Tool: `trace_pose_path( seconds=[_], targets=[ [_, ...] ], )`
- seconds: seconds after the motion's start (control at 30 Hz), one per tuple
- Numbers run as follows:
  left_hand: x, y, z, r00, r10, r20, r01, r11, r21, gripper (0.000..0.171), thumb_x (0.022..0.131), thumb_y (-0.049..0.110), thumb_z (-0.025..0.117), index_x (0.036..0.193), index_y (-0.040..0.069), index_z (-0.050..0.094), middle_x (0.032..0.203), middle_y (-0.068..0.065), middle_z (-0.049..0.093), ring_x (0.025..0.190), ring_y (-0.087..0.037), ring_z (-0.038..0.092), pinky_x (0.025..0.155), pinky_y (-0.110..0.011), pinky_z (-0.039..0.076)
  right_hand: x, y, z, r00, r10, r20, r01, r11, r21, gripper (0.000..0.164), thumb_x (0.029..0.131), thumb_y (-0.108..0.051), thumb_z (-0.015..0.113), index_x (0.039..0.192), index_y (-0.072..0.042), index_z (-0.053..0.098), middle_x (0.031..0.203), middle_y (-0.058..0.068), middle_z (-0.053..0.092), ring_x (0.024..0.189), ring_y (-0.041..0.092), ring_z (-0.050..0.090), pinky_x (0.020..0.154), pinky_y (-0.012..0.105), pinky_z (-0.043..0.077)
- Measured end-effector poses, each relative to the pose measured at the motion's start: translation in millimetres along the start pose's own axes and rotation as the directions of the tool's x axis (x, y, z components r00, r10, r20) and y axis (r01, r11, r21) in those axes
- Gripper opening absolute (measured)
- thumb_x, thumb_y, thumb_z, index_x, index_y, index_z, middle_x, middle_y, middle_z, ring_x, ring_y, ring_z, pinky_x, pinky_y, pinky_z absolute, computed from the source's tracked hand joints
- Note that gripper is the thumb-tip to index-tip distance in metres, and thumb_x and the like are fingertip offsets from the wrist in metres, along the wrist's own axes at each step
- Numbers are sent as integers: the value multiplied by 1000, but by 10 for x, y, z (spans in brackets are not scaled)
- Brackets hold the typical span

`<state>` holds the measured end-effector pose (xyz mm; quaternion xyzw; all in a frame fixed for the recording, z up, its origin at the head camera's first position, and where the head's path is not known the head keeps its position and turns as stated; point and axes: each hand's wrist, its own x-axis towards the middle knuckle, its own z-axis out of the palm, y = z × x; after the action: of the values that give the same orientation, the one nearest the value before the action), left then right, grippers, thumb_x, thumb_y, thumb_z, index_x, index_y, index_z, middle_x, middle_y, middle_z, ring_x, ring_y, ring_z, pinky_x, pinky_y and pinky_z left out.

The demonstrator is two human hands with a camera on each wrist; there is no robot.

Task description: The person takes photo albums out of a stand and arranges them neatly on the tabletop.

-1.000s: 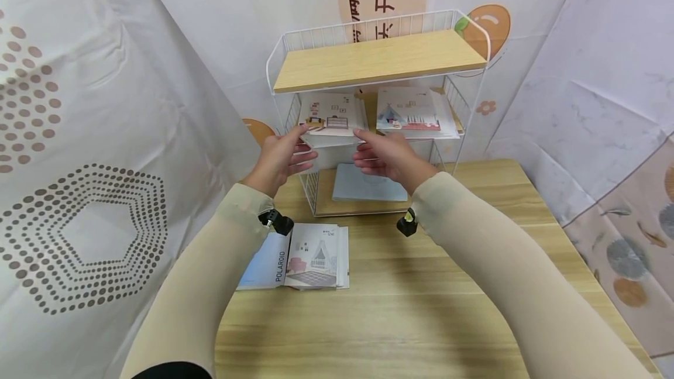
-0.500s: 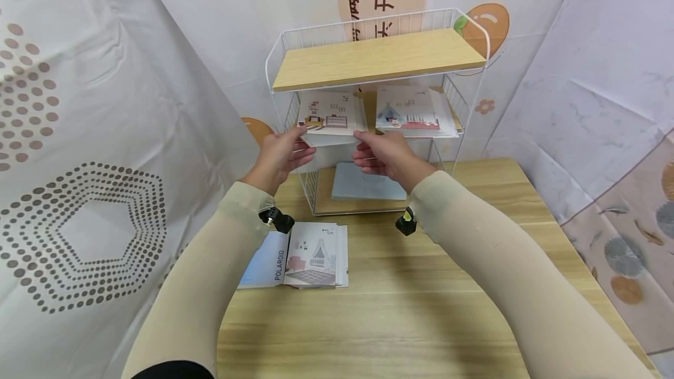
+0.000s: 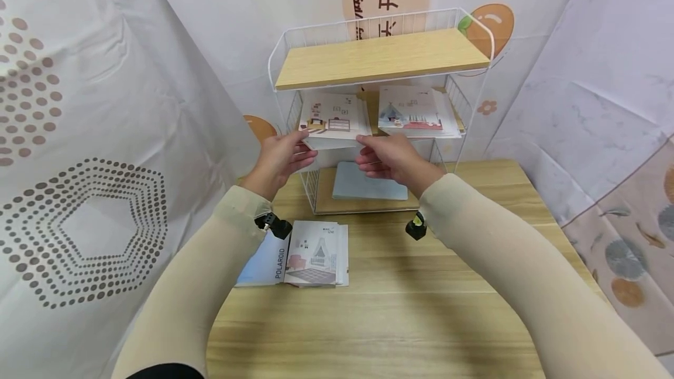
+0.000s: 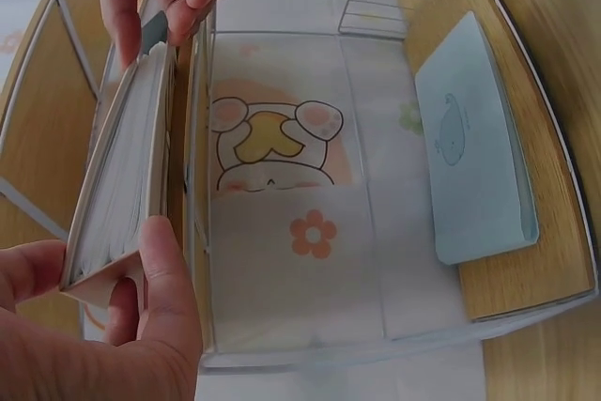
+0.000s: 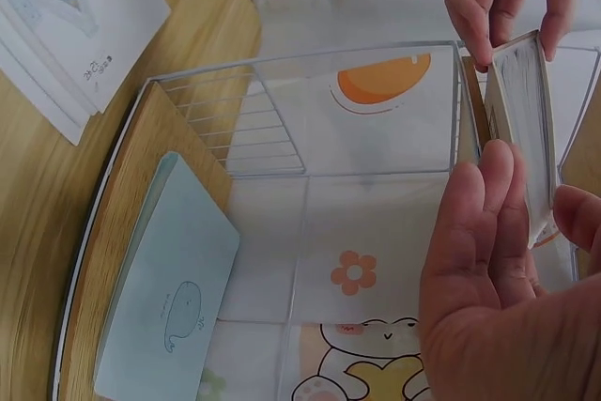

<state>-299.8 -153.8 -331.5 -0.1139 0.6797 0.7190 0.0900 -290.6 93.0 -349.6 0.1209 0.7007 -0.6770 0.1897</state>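
Observation:
On the middle shelf, at its left, lies a white photo album (image 3: 332, 111) with a printed room drawing on its cover. My left hand (image 3: 278, 159) pinches its front left corner, thumb on the cover and fingers below. The front right corner is between the thumb and fingers of my right hand (image 3: 394, 157). Both wrist views show the thick page edges of the album (image 4: 127, 171) between its covers, with a hand at each end. To the right on the same shelf rests a second stack of albums (image 3: 408, 110) with a tent drawing.
The white wire rack (image 3: 316, 33) has a wooden top board (image 3: 381, 58). A pale blue notebook (image 3: 368, 183) lies on its bottom shelf. On the wooden table (image 3: 379, 320), a blue POLAROID album (image 3: 263, 259) and a white album (image 3: 312, 253) lie at the left.
The left album's front edge has come slightly toward me and to the right. My right hand has shifted slightly right with it, while my left hand stays at its corner.

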Motion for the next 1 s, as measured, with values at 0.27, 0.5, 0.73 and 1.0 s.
trace_pose_path(
  seconds=[0.27, 0.5, 0.73, 1.0],
  targets=[
    [-99, -41, -3, 1000, 21, 23, -22, 999, 28, 45, 101, 34, 68, 132, 4, 55, 115, -14, 65, 93, -21, 76, 87, -31, 63, -88, 27, -47, 1000, -8, 24, 9, 999, -45, 50, 95, -51, 71, 116, -6, 69, 101, 8, 79, 81, 17, 76, 76, 32, 65],
    [-181, -84, -15, 999, 23, 33, -23, 1000, -1, 42, 99, 31, 71, 127, 4, 56, 111, -14, 64, 87, -22, 77, 90, -34, 63, -176, 56, -69, 999, -19, 46, 22, 997, -75, 51, 96, -52, 70, 117, -5, 67, 101, 9, 79, 81, 17, 76, 76, 32, 65],
    [-253, -116, -51, 997, 35, 69, -33, 999, -30, 38, 100, 28, 71, 124, 2, 59, 107, -12, 61, 85, -22, 76, 89, -33, 63, -252, 102, -90, 997, -35, 72, 42, 994, -98, 53, 96, -52, 69, 117, -4, 67, 102, 10, 78, 88, 22, 77, 77, 34, 65],
    [-269, -106, -60, 996, 27, 88, -26, 1000, -10, 39, 99, 32, 70, 125, 5, 58, 109, -12, 61, 92, -26, 77, 89, -32, 63, -251, 120, -125, 995, -33, 94, 43, 994, -104, 60, 94, -57, 70, 121, -3, 66, 107, 11, 76, 86, 21, 76, 80, 35, 65]
  ],
)
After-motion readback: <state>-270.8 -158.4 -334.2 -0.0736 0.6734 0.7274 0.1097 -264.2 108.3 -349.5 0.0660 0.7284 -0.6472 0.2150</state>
